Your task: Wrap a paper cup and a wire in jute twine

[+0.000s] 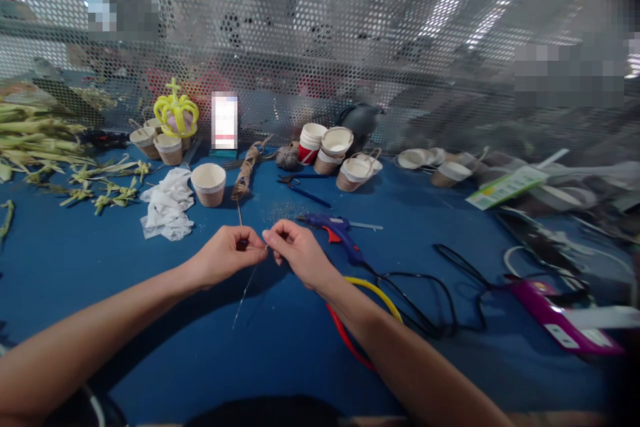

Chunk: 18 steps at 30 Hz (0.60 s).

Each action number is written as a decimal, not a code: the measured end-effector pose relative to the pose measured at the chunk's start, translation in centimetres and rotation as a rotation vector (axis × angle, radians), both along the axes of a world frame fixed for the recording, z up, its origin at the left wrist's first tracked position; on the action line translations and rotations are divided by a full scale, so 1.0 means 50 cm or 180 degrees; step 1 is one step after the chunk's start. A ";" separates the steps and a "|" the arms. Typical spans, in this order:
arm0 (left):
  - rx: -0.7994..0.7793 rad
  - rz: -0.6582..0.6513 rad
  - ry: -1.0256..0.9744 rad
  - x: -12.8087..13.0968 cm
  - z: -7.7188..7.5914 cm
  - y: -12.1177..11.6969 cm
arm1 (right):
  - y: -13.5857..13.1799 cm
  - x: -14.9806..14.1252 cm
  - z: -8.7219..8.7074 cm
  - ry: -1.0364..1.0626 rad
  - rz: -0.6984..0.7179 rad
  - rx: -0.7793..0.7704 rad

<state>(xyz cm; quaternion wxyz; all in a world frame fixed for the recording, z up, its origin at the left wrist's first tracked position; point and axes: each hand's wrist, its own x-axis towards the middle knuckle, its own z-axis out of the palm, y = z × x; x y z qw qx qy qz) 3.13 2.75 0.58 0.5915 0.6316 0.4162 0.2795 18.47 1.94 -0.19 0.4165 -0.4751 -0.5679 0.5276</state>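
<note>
My left hand and my right hand meet over the middle of the blue table, fingertips almost touching. Both pinch a thin strand of twine that hangs down and trails toward me. Another stretch of the strand runs up from my left hand to a hank of brown twine lying behind it. A blue glue gun lies just right of my right hand, its black cord looping off to the right.
Twine-wrapped paper cups and stacked cups stand along the back by a perforated metal screen. A white cloth, green palm leaves, a yellow crown, pliers, a purple tool and red and yellow tubes lie around.
</note>
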 end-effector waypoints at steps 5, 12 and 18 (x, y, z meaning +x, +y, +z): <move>-0.0157 -0.0008 -0.0027 -0.003 0.007 0.000 | 0.000 0.000 -0.001 0.0037 -0.0023 -0.0011; -0.0800 -0.0151 -0.0414 -0.006 0.018 0.004 | -0.004 -0.003 0.008 0.0166 0.0018 -0.0097; -0.1360 -0.0069 -0.0923 -0.001 0.006 0.000 | -0.005 -0.004 0.005 0.0060 -0.0045 0.0123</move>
